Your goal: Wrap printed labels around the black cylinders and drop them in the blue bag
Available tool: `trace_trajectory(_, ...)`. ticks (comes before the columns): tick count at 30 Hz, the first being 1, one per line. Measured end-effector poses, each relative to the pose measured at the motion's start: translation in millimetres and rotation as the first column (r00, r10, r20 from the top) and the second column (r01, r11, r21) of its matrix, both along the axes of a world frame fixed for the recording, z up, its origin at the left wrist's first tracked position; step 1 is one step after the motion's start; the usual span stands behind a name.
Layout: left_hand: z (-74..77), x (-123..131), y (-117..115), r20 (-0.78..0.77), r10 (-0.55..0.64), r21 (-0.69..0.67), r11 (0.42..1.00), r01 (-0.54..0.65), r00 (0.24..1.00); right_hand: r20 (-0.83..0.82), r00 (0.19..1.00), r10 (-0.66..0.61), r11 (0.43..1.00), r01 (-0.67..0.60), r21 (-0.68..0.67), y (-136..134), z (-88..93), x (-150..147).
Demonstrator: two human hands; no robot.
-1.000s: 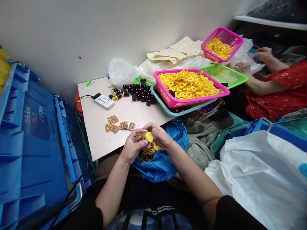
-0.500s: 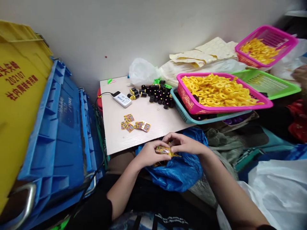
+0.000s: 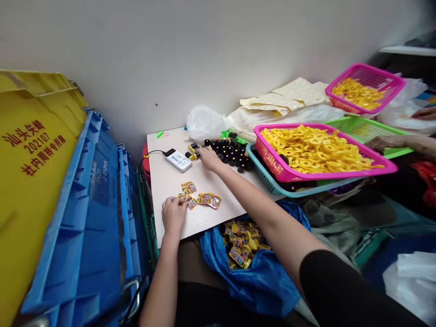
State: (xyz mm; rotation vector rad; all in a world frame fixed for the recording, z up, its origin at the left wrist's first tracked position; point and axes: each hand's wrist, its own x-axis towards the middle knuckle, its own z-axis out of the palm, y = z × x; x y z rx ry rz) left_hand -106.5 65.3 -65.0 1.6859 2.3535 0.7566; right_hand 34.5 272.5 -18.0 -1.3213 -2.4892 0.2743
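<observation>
My left hand (image 3: 174, 215) is over the left edge of a small group of printed yellow stickers (image 3: 209, 200) on the white table (image 3: 170, 181); its fingertips touch one, and whether they pinch it is too small to tell. Farther back, my right hand (image 3: 208, 159) reaches to black and yellow cylinders (image 3: 192, 154), fingertips down beside them, their grip unclear. Many black cylinders (image 3: 235, 154) stand just right of it. Below the table edge, an open blue bag (image 3: 265, 281) holds wrapped yellow pieces (image 3: 240, 254).
A white device (image 3: 178, 160) with a cable lies at the table's left. Pink basket (image 3: 327, 175) of yellow rings sits on a teal basket (image 3: 260, 175) at right. Blue crates (image 3: 78, 218) stand left. Another person's hand (image 3: 381, 143) is over a green basket (image 3: 402, 152).
Both hands have left the bag and the wrapped piece they held. The left moved to the stickers, the right to the cylinders. The bag's contents now show, and another person's hands have appeared.
</observation>
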Motion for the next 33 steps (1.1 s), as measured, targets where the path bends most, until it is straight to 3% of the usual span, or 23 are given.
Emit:
trace_trajectory(2, -2.9, -2.1, 1.3, 0.095, -0.012, 0.015, 1.0, 0.01, 0.995, 0.045, 0.999, 0.01, 1.0, -0.01, -0.002, 16.1, -8.0, -13.4)
trace_trajectory(4, -4.9, -3.8, 3.3, 0.285, 0.024, 0.014, 0.999, -0.029, 0.958, 0.085, 0.996, 0.019, 1.0, -0.018, -0.003, 25.9, -15.4, -20.7)
trace_trajectory(7, -4.0, -7.5, 6.6, 0.637, 0.097, 0.015, 0.99, -0.138, 0.765, 0.124, 0.992, 0.011, 1.0, -0.011, 0.003, 30.5, -18.2, -23.8)
trace_trajectory(9, 0.5, -9.5, 8.4, 0.794, 0.066, 0.041, 0.986, -0.162, 0.605, 0.141, 0.99, -0.016, 1.0, 0.013, 0.022, 24.9, -13.3, -20.5)
trace_trajectory(11, 8.2, -9.0, 9.2, 0.873, 0.008, 0.078, 0.985, -0.155, 0.488, 0.043, 0.998, -0.054, 0.998, 0.053, 0.018, 9.8, -5.5, -11.8)
trace_trajectory(13, 18.1, -4.8, 8.5, 0.896, -0.046, 0.128, 0.979, -0.157, 0.442, -0.229, 0.97, -0.087, 0.992, 0.063, -0.108, -16.2, 1.9, 3.0)
trace_trajectory(15, 28.3, 3.2, 6.0, 0.889, -0.081, 0.175, 0.97, -0.171, 0.451, -0.565, 0.81, -0.153, 0.93, -0.076, -0.36, -50.7, 6.6, 22.8)
trace_trajectory(17, 37.0, 13.9, 1.8, 0.879, -0.09, 0.197, 0.963, -0.184, 0.468, -0.769, 0.576, -0.278, 0.787, -0.322, -0.526, -88.3, 8.9, 44.3)
trace_trajectory(19, 43.1, 25.9, -3.3, 0.872, -0.102, 0.2, 0.967, -0.16, 0.478, -0.831, 0.402, -0.385, 0.696, -0.464, -0.547, -122.6, 11.2, 63.9)
trace_trajectory(21, 46.9, 38.1, -8.4, 0.865, -0.14, 0.209, 0.973, -0.094, 0.482, -0.846, 0.331, -0.418, 0.686, -0.495, -0.532, -148.7, 15.3, 80.3)
trace_trajectory(24, 51.4, 55.2, -15.1, 0.858, -0.218, 0.244, 0.97, 0.004, 0.465, -0.862, 0.341, -0.375, 0.73, -0.464, -0.502, -170.9, 24.7, 100.8)
trace_trajectory(29, 66.7, 77.2, -25.2, 0.874, -0.284, 0.271, 0.958, 0.088, 0.395, -0.857, 0.449, -0.252, 0.751, -0.469, -0.466, -187.0, 35.3, 130.0)
trace_trajectory(33, 79.8, 89.3, -32.4, 0.906, -0.255, 0.217, 0.965, 0.145, 0.338, -0.806, 0.57, -0.159, 0.869, -0.306, -0.388, -198.5, 36.5, 142.0)
